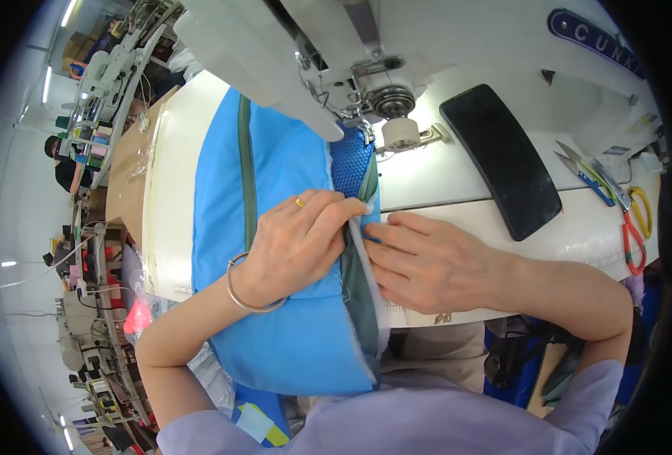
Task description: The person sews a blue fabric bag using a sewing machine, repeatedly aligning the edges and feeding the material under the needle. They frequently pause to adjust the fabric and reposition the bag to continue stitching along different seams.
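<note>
A blue fabric piece (222, 197) with a dark green strip (246, 152) lies across the sewing table and hangs over its front edge. Blue mesh (351, 167) along its right side runs up under the presser foot (368, 135) of a sewing machine. My left hand (298, 243), with a ring and a bangle, is closed on the fabric's right edge, pinching the layers just below the mesh. Close by, my right hand (434, 262) has its bent fingertips at the same edge, gripping the pale-bordered green layer. Its thumb is hidden.
Right of the presser foot lies a black phone (501, 161). Beyond it are scissors with red and yellow handles (630, 227) and a small blue-green snipping tool (590, 178). The white machine head (465, 45) hangs over the work. Other sewing machines (108, 80) line the left side.
</note>
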Available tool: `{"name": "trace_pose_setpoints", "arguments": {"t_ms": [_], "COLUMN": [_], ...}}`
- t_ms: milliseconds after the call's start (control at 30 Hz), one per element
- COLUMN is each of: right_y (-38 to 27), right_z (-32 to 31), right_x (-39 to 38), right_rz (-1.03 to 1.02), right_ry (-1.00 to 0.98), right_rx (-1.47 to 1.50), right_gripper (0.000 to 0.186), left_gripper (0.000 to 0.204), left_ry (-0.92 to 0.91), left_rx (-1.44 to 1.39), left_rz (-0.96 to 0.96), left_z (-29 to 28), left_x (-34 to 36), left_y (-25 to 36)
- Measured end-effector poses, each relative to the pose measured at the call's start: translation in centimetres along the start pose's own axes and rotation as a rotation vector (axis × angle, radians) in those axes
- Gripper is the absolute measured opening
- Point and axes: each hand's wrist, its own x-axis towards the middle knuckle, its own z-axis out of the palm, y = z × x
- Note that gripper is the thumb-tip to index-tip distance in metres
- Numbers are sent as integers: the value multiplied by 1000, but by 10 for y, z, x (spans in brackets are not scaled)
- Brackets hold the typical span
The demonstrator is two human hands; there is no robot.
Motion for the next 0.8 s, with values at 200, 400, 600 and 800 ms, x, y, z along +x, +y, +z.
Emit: {"name": "trace_pose_setpoints", "arguments": {"t_ms": [200,400,600,800], "right_y": [0,11,13,14], "right_z": [-1,-6,-4,-8], "right_x": [-2,3,3,4], "right_rz": [26,248,189,165], "right_ry": [26,96,45,19], "right_rx": [10,-6,-61,-79], "right_gripper": [19,20,24,25], "left_gripper": [38,34,38,49], "left_ry": [-8,36,25,-48], "left_rx": [-10,-76,-116,-45], "left_rz": [12,-32,-48,127], "left_z": [-1,3,2,1], "left_x": [-3,-7,-11,-18], "left_y": [-5,-5,-6,-21]}}
